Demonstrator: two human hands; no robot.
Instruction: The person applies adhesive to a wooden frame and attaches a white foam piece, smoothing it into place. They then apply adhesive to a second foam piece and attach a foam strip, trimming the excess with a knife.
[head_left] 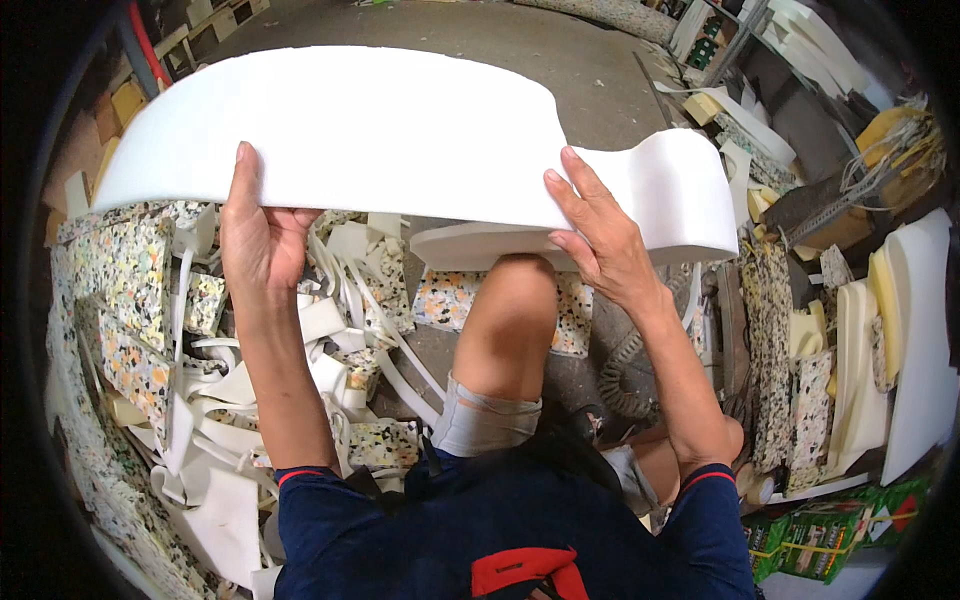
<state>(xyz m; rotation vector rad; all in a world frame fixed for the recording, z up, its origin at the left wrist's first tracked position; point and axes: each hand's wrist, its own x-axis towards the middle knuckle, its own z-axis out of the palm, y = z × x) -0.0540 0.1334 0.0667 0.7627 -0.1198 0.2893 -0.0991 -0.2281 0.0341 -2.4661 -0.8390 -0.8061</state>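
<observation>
The white foam piece (pixel 370 130) runs lengthwise across me, left hand (pixel 262 235) pinching it, right hand (pixel 607 240) spread upon it.

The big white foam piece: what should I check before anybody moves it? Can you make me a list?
1. Left hand gripping the white foam piece: ok, thumb on top, fingers underneath.
2. Right hand on it: ok, fingers laid near the inward curve.
3. Lower part clear of the knee: cannot tell; they overlap in this view.
4. Floor by the leg tidy: not ok, loose white scraps lie to the left.
5. Underside undamaged: cannot tell, mostly hidden.
</observation>
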